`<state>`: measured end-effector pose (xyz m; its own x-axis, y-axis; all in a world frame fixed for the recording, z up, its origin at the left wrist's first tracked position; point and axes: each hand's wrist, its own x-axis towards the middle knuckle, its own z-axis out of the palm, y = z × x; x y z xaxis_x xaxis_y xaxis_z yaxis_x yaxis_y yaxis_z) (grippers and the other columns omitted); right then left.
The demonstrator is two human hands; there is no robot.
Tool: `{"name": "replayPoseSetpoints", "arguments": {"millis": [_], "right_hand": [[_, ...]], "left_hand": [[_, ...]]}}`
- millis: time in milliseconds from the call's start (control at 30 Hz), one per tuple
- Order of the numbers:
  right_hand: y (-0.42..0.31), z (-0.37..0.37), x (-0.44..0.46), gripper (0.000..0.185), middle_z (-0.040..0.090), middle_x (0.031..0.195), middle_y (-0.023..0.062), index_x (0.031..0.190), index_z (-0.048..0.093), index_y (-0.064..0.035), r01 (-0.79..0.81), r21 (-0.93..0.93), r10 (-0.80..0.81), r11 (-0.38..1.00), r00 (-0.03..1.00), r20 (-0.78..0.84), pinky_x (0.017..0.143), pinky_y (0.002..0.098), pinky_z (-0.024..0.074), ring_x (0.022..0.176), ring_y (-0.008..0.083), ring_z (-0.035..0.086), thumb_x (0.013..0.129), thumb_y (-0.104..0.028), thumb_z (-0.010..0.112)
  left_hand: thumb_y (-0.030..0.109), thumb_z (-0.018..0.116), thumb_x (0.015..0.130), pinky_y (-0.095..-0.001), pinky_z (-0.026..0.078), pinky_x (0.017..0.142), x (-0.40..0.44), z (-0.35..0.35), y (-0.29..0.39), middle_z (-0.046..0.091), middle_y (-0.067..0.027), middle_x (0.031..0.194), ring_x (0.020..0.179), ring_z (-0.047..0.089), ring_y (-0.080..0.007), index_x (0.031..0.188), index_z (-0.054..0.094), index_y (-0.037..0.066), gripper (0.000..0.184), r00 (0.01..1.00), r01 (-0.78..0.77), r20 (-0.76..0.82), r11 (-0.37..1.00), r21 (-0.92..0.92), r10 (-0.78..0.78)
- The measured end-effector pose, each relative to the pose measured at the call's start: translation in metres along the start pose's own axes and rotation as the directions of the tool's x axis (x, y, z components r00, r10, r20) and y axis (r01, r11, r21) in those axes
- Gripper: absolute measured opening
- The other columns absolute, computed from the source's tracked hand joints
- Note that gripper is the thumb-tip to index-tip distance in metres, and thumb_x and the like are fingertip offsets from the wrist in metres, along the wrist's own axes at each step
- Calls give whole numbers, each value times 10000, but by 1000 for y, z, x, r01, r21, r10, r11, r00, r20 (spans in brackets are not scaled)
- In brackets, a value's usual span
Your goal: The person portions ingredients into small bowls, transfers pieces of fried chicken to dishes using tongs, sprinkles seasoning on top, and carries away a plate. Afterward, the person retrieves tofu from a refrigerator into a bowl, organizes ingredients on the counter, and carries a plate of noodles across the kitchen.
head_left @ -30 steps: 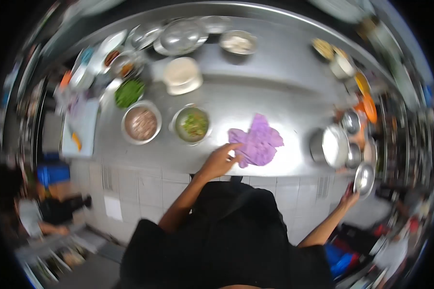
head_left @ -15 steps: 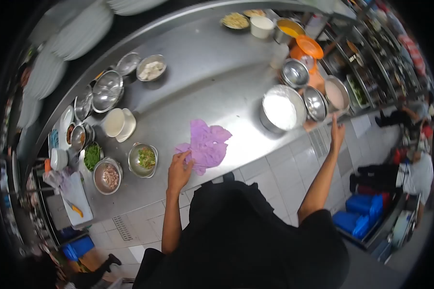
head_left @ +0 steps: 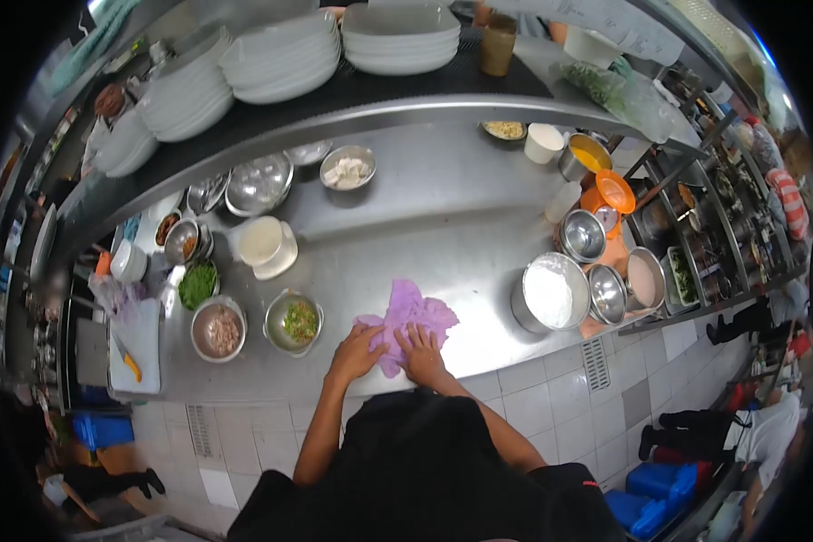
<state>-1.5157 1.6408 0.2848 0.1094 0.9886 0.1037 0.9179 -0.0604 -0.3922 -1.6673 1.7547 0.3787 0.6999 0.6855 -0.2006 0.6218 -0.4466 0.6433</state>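
Observation:
A crumpled purple cloth (head_left: 415, 309) lies on the steel counter close to its front edge. My left hand (head_left: 356, 354) rests on the cloth's left corner, fingers stretched out over it. Beside it, my right hand (head_left: 422, 358) lies on the lower part of the cloth with its fingers spread. Just left of my hands sits a metal bowl of chopped green and reddish bits (head_left: 298, 323). Farther left is a metal bowl of pale pink chopped pieces (head_left: 219, 331).
A large pot of white contents (head_left: 551, 293) and metal bowls (head_left: 607, 294) stand at the right. A knife (head_left: 128, 358) lies on a white cutting board (head_left: 144, 343) at far left. Stacked white dishes (head_left: 399, 41) fill the overhead shelf (head_left: 479, 110). Other people are at far right and lower left.
My right hand has come from the bowls at the right onto the cloth. My left hand stays at the cloth's left side. The view has tilted up, showing more of the shelf.

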Motion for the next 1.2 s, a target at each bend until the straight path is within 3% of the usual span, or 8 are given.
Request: {"name": "replayPoseSetpoints", "arguments": {"millis": [300,367,467,567,700,800,1067,1200], "right_hand": [[30,13,13,476,524,1256,178,1193,572,-104,4,150,25,989,981,-192,937,427,407,1152,338,504,737,-192,677],[32,-42,27,383,617,1107,152,1066,639,-70,-89,399,13,913,982,188,852,395,464,997,316,593,715,-207,710],[64,-137,56,272,654,979,154,933,676,-36,16,577,75,817,988,-133,721,362,504,796,293,645,755,-236,719],[117,-267,75,197,693,882,91,928,690,-46,222,591,222,775,780,-585,753,295,500,796,159,649,864,-221,629],[206,-463,60,231,649,879,106,980,591,5,667,659,468,349,485,-739,755,320,526,808,187,647,932,-208,516],[298,-561,60,321,612,1056,174,1146,497,19,730,614,541,301,399,-740,794,372,534,931,258,636,927,-216,506],[396,-674,77,678,374,1342,261,1362,322,26,609,759,465,231,616,-636,953,471,396,1193,354,457,860,-328,609],[407,-689,82,620,484,1224,195,1286,392,37,581,757,407,299,641,-651,935,463,404,1141,321,490,844,-318,643]], "left_hand": [[208,642,848,-347,502,795,19,-31,13,530,-175,1163,866,637,-262,1174,594,110,344,982,-150,-137,977,-149,130],[204,638,849,-346,502,783,25,-32,25,534,-173,1146,868,634,-261,1170,597,116,335,982,-157,-129,976,-149,138],[228,632,849,-357,497,784,32,-25,33,535,-173,1142,877,626,-274,1169,598,124,337,988,-118,-114,986,-116,104],[308,632,833,-389,476,843,35,-5,23,505,-203,1204,949,602,-327,1190,589,133,400,1000,-8,30,999,37,6],[469,652,754,-429,411,969,37,66,-11,378,-290,1347,1133,505,-428,1278,531,144,628,973,35,205,951,309,-103],[508,673,706,-431,390,995,31,90,32,313,-334,1373,1193,448,-452,1336,468,126,765,948,273,65,899,343,-312],[319,733,700,-477,456,894,54,123,60,333,-329,1301,1039,513,-490,1233,415,52,676,854,514,-258,808,289,-452],[258,744,694,-491,466,880,63,138,52,285,-315,1345,1064,484,-510,1253,365,60,704,800,593,-325,751,292,-505]]}}
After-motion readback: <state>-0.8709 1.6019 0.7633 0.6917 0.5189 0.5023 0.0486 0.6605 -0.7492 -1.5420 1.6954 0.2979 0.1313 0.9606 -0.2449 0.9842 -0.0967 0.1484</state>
